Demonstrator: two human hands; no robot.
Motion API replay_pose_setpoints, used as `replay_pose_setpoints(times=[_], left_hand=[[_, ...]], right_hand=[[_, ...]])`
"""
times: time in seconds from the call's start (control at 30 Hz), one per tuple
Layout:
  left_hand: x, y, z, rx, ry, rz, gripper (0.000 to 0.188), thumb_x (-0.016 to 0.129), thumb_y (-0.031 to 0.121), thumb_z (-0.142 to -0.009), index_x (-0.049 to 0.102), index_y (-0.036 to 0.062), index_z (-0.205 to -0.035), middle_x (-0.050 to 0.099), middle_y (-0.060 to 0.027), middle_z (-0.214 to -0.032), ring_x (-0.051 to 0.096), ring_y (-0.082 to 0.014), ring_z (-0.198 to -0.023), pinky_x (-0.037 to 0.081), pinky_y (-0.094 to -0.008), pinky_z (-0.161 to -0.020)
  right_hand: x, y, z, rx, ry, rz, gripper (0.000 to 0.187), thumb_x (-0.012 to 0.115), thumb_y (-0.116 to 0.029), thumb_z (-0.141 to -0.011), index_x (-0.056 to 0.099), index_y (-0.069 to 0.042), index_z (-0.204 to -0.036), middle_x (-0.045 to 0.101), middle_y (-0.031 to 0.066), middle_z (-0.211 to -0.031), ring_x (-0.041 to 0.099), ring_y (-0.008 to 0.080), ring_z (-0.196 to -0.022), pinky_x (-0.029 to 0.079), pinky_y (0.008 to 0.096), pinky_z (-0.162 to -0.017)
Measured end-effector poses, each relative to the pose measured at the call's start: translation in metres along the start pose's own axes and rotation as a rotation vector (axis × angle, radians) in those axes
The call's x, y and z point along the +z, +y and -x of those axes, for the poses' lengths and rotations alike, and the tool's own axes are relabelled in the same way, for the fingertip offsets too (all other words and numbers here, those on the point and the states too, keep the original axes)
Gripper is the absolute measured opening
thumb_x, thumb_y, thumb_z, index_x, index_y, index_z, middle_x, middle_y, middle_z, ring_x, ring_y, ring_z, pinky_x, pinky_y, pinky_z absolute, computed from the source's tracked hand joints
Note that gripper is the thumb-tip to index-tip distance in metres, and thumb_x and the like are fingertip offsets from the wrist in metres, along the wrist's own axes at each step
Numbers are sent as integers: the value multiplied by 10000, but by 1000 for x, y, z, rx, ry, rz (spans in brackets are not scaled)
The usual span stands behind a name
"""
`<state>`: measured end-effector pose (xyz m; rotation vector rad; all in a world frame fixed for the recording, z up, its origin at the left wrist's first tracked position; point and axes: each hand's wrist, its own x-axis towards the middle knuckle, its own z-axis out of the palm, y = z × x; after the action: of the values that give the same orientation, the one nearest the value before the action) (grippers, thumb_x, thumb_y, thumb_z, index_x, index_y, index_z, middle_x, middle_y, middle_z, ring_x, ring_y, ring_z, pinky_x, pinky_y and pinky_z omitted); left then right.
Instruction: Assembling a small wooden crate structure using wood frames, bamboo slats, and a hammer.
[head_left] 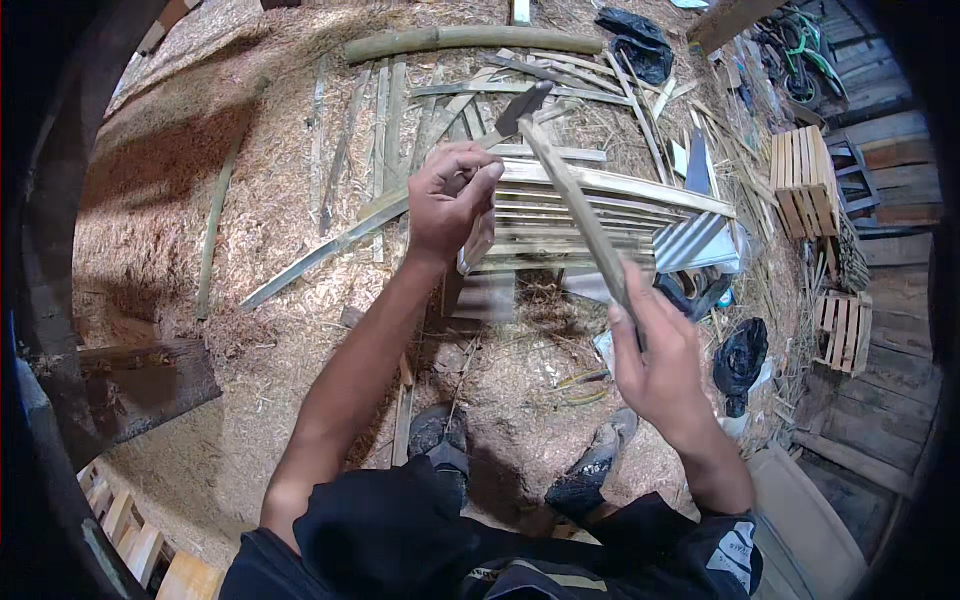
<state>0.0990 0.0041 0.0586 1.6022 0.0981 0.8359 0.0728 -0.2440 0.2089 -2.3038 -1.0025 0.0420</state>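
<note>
From my remote feed, I see the left hand (450,195) clenched around the handle of a dark-bladed knife (522,108), its blade angling up toward 1 o'clock; the handle itself is buried in the fist and I cannot make it out. The blade's tip meets the top end of a long bamboo strip (575,205), which slants down toward 5 o'clock into the right hand (655,365). That hand is clamped on the strip's lower end, thumb laid along it; the very end of the strip is hidden behind the palm.

Behind both hands, at centre, lies a stack of split bamboo slats (590,215), partly covered by the hands and strip. At 12 o'clock a thick green bamboo pole (470,40) rests on the ground of shavings (200,150). At 3 o'clock small wooden crates (800,180) stand stacked, bent by the lens. A black plastic bag (740,360) sits at 4 o'clock. Two dark shoes (440,435) show at 6 o'clock, half hidden by my operator's black clothing. The frame's left and right edges fall into darkness, and what lies there I cannot tell.
</note>
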Motion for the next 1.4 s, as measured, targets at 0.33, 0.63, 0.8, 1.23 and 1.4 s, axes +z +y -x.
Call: replay_pose_setpoints(times=[0.33, 0.63, 0.8, 1.23, 1.4], left_hand=[[12, 5, 18, -211, 58, 414, 390, 533, 72, -911, 499, -41, -1283, 555, -82, -1101, 498, -122, -889, 436, -267, -857], [13, 3, 18, -280, 106, 371, 378, 507, 151, -946, 526, -74, -1250, 590, -117, -1125, 543, -141, -978, 438, -294, -908], [11, 3, 23, -563, -2, 577, 348, 473, 204, -984, 550, -55, -1203, 613, -83, -1051, 573, -123, -951, 461, -266, -874], [4, 17, 59, -248, -121, 409, 355, 503, 288, -968, 556, -24, -1128, 576, -88, -1025, 551, -151, -968, 413, -309, -947], [2, 20, 64, -211, -127, 331, 441, 542, 391, -907, 562, -2, -1105, 572, -99, -1058, 565, -182, -965, 296, -389, -1119]], right_hand=[[14, 9, 19, 101, -44, -70, 475, 566, 28, -908, 477, 76, -1372, 662, 275, -990, 695, 369, -848, 539, 398, -734], [12, 8, 20, 101, -51, -97, 470, 575, 24, -904, 481, 96, -1360, 645, 314, -1076, 695, 386, -947, 540, 400, -810], [5, 6, 17, 95, -91, -84, 464, 571, 19, -911, 479, 96, -1360, 650, 306, -1061, 694, 379, -916, 540, 394, -784], [49, 12, 39, 243, 7, -319, 401, 620, -76, -941, 509, 88, -1289, 650, 125, -816, 598, 129, -643, 466, 284, -546], [96, 14, 20, 392, 253, -469, 269, 661, -137, -946, 533, 32, -1112, 578, 14, -721, 510, 52, -619, 414, 234, -533]])
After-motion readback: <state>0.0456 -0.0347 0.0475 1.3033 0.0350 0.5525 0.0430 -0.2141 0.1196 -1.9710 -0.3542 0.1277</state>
